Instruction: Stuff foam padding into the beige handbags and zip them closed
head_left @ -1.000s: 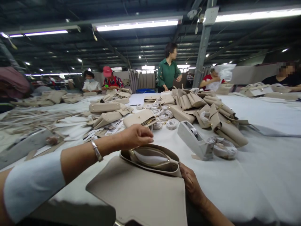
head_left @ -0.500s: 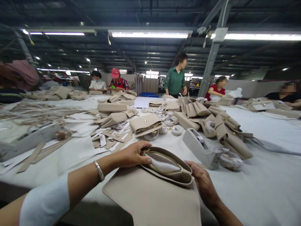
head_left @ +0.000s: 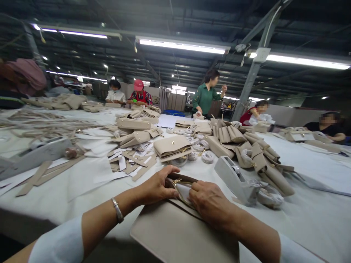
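Observation:
A beige handbag lies at the table's front edge, its flap folded open towards me. My left hand grips the left end of the bag's mouth, thumb inside the rim and fingers behind. Beside that thumb shows a gold zipper pull. My right hand is closed over the right part of the mouth, fingers curled at the zipper's edge; exactly what the fingertips pinch is hidden. Between both hands the zipped pocket gapes, and white filling shows inside it.
Behind the bag lies another folded beige bag. Tape dispensers stand right and left. Beige and white strips, wrapped straps and a heap of bags cover the table's middle. Several people sit or stand beyond, one in green.
My right hand has moved from the bag's right end leftwards onto its mouth, covering much of the zipper. The person in green has raised one hand. The view has tilted slightly.

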Demonstrator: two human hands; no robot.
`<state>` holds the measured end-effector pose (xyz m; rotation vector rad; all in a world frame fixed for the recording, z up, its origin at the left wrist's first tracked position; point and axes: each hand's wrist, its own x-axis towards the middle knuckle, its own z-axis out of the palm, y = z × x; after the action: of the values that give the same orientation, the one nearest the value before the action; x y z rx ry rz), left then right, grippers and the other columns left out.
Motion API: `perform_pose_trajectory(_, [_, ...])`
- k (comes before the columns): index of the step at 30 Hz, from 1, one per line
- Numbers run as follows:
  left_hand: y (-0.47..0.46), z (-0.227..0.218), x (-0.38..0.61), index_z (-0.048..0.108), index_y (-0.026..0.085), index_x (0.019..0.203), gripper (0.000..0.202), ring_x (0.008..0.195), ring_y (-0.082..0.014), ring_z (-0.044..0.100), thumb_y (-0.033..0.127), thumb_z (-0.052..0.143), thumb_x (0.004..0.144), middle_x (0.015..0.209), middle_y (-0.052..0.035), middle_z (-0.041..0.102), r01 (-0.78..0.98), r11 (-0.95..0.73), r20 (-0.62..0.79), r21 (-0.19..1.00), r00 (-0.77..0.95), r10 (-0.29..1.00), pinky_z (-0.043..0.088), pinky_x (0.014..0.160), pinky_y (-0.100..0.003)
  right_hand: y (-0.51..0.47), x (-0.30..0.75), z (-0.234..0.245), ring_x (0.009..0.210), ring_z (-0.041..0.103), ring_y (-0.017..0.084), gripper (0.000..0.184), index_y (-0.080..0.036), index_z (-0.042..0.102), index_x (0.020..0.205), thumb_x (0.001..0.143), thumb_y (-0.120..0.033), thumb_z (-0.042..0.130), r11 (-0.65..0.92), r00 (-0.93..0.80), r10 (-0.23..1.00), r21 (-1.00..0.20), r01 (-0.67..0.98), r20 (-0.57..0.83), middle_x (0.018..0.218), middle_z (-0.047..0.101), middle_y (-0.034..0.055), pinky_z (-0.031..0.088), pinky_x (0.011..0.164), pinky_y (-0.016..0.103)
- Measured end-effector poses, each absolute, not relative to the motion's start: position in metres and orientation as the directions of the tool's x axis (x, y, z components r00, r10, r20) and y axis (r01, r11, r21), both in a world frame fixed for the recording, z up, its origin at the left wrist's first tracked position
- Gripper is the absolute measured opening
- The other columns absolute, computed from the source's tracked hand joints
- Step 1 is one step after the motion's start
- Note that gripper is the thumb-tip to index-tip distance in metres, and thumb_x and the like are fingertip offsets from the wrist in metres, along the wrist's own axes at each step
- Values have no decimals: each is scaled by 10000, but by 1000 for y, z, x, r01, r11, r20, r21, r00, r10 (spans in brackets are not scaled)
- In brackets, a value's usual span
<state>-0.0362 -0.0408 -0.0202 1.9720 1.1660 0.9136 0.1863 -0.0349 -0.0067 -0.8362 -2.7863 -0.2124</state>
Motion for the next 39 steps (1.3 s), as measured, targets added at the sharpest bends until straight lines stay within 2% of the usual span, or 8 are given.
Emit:
perform_pose_trajectory(5, [-40, -18, -46, 572, 179, 887, 253, 1048, -213, 534, 146, 615, 640, 1149, -51, 572, 450, -447, 326, 773, 324, 888, 415, 910, -313, -39, 195, 7, 730, 542, 150, 224, -173, 631, 794, 896, -297, 474, 810, -780, 584, -107, 576, 225, 837, 621, 53, 393, 666, 259])
perform_pose_trajectory(8, [-36, -15, -48, 631, 175, 865, 235, 912, -191, 566, 153, 606, 633, 985, -32, 607, 538, -410, 268, 736, 325, 907, 443, 818, -282, -34, 192, 18, 720, 556, 129, 141, -190, 643, 822, 852, -267, 528, 751, -740, 652, -278, 600, 166, 821, 633, 19, 394, 657, 228])
perform_pose_trajectory(11, [-35, -13, -50, 684, 187, 880, 258, 837, -178, 566, 204, 649, 625, 912, -14, 597, 586, -391, 176, 709, 390, 904, 443, 760, -255, -20, 179, 23, 764, 576, 139, 147, -209, 663, 906, 818, -236, 549, 712, -714, 685, -338, 615, 144, 838, 655, 11, 397, 680, 226])
perform_pose_trajectory(16, [-32, -16, -52, 703, 197, 854, 231, 807, -167, 558, 211, 664, 626, 856, 6, 590, 601, -381, 118, 703, 429, 895, 425, 747, -242, -10, 156, 28, 841, 590, 176, 279, -247, 654, 1070, 839, -224, 498, 799, -800, 594, -174, 575, 81, 956, 661, 38, 394, 723, 254])
perform_pose_trajectory(20, [-30, -15, -51, 692, 174, 749, 132, 806, -165, 546, 177, 662, 621, 792, 10, 563, 557, -371, 125, 743, 429, 895, 409, 760, -245, -16, 160, 28, 890, 577, 181, 301, -268, 614, 1143, 882, -277, 464, 795, -806, 590, -210, 569, 50, 999, 650, 37, 396, 758, 263])
perform_pose_trajectory(24, [-29, -17, -48, 673, 160, 742, 119, 784, -154, 534, 171, 655, 624, 784, 15, 548, 488, -341, 133, 803, 412, 901, 401, 707, -235, -19, 172, 18, 843, 549, 161, 168, -195, 637, 956, 805, -232, 576, 757, -744, 650, -232, 611, 158, 922, 616, 39, 398, 745, 241])
perform_pose_trajectory(28, [-27, -21, -46, 647, 145, 798, 189, 685, -130, 518, 178, 661, 613, 728, 27, 569, 447, -248, 71, 859, 376, 924, 385, 613, -221, -18, 174, 7, 798, 541, 151, 95, -179, 630, 831, 790, -153, 548, 745, -708, 663, -131, 654, 241, 872, 606, 40, 385, 699, 235])
perform_pose_trajectory(39, [-26, -27, -44, 672, 125, 793, 226, 678, -128, 526, 218, 713, 592, 726, 8, 597, 370, -241, 109, 897, 343, 933, 406, 618, -223, -21, 155, 15, 632, 589, 152, 175, -172, 650, 765, 807, -187, 481, 758, -760, 646, 61, 649, 66, 779, 690, 61, 267, 549, 261])
